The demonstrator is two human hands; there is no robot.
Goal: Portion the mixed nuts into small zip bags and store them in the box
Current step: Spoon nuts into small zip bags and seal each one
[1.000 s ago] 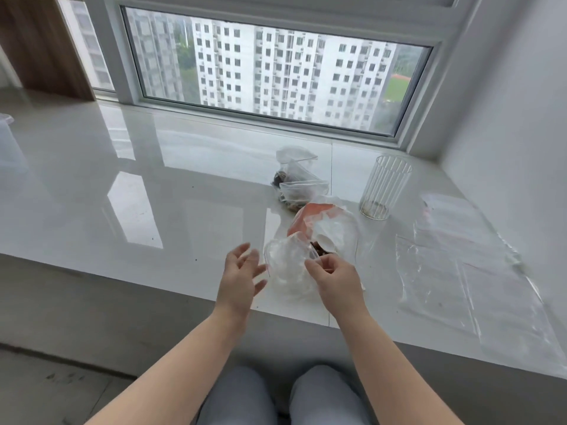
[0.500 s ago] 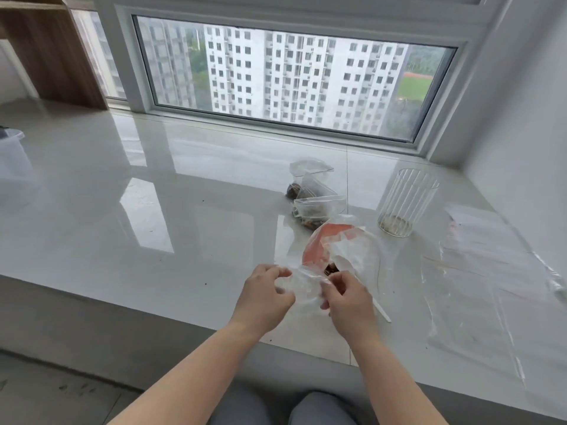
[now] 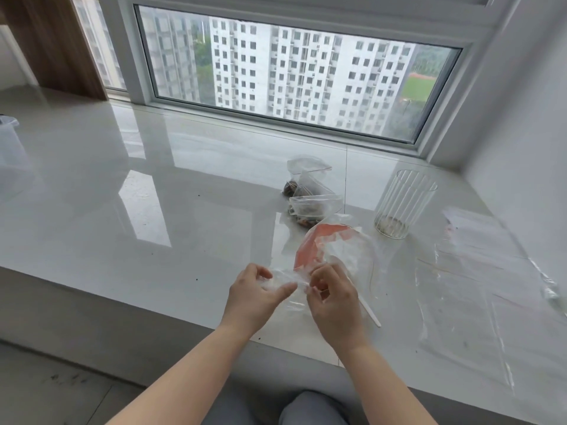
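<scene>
Centrally, near the front edge of the glossy white sill (image 3: 153, 210), the left hand (image 3: 256, 297) and right hand (image 3: 333, 302) each pinch a small clear zip bag (image 3: 283, 279) with curled fingers, stretching it between them. Just behind it lies a larger clear bag with an orange panel (image 3: 319, 245). Farther back rest two filled nut bags (image 3: 308, 197), touching each other. To the right stands an upright ribbed glass (image 3: 402, 204), nearly empty; flat plastic sheets (image 3: 478, 286) lie at far right.

Head-worn view, forward-down over sill (image 3: 153, 240)
</scene>
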